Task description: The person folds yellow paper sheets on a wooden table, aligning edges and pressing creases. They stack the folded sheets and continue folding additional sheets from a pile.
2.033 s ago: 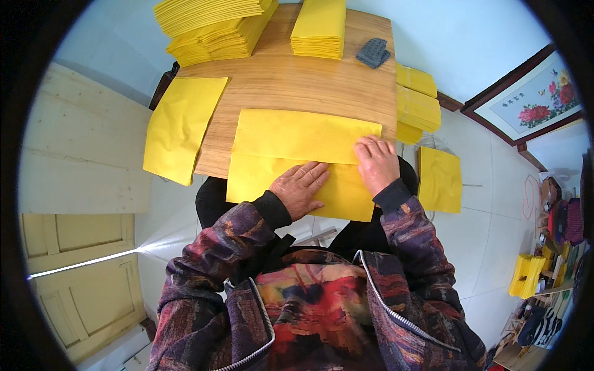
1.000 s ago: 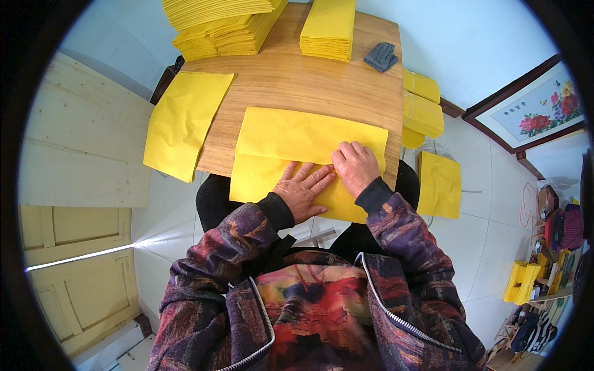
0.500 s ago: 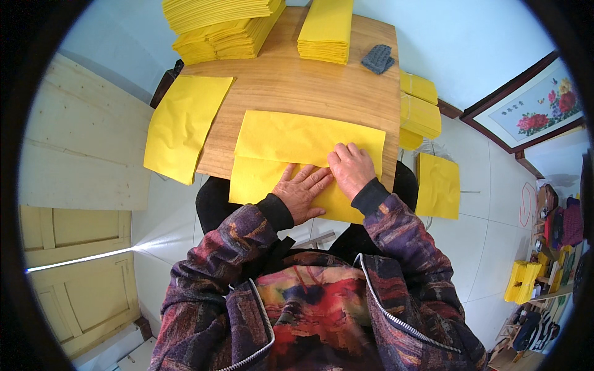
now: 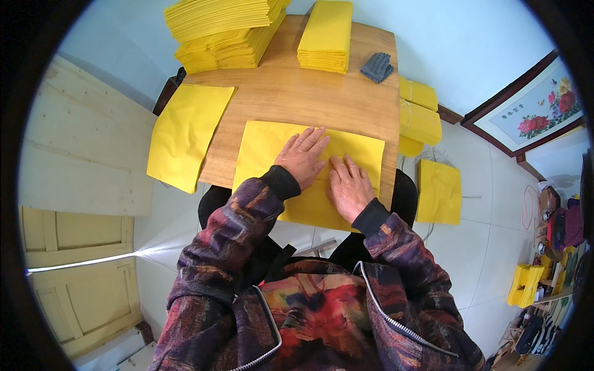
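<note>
A yellow sheet [image 4: 266, 145], paper-like or felt-like, lies at the table's near edge with a fold line across it. Its near part hangs a little over the edge. My left hand [image 4: 302, 159] rests on the sheet's far half, fingers stretched out and slightly spread, palm down. Beside it and nearer to me, my right hand [image 4: 351, 188] presses on the sheet with fingers apart and a little bent. Neither hand grips anything.
On the wooden table [image 4: 247, 99] stand a tall pile of folded yellow sheets [image 4: 226, 46], a smaller yellow stack [image 4: 323, 43] and a grey knitted cloth [image 4: 377, 67]. Another yellow sheet [image 4: 185, 136] overhangs the left edge. Yellow bundles [image 4: 421, 120] stand right of the table.
My left hand has moved from the sheet's near part up to its far half. My right hand has shifted slightly nearer to me, its fingers uncurled from a closed grip at the fold.
</note>
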Motion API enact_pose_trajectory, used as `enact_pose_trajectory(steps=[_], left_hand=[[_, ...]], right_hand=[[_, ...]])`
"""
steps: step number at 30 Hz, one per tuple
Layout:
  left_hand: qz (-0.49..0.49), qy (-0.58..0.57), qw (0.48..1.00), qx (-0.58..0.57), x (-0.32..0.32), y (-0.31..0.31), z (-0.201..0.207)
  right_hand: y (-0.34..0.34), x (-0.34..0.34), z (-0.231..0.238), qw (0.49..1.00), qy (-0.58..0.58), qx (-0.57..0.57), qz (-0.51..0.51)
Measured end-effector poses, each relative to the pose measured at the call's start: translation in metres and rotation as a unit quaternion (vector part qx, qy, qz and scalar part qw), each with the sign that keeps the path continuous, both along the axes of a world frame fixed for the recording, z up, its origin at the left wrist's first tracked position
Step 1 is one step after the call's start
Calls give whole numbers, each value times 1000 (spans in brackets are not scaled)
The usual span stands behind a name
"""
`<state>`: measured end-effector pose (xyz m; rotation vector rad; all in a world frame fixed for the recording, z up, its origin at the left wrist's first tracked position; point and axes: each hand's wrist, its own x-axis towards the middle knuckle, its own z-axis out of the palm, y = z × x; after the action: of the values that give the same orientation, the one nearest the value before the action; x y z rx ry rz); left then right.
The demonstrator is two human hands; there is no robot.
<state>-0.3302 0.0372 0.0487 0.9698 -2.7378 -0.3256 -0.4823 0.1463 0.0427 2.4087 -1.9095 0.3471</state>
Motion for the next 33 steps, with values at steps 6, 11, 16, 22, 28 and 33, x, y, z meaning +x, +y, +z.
enact_pose_trajectory(steps=[6,11,16,22,28,33], left_hand=[[32,-42,998,-16,-7,9,-29],[38,-54,998,-10,-9,10,-29],[48,-110,993,6,-11,11,-25],[55,-101,993,27,-12,12,-18],[116,-99,988,16,10,-3,-14],[190,-98,977,16,42,-23,-22]], right_hand=[[-1,1,17,995,-71,66,-22],[-32,2,26,978,-137,139,-77],[-53,15,-1,985,-144,16,-96],[-45,-2,-22,979,-115,41,-165],[-35,-18,-21,976,-67,60,-199],[-30,-32,-20,969,-56,99,-220]])
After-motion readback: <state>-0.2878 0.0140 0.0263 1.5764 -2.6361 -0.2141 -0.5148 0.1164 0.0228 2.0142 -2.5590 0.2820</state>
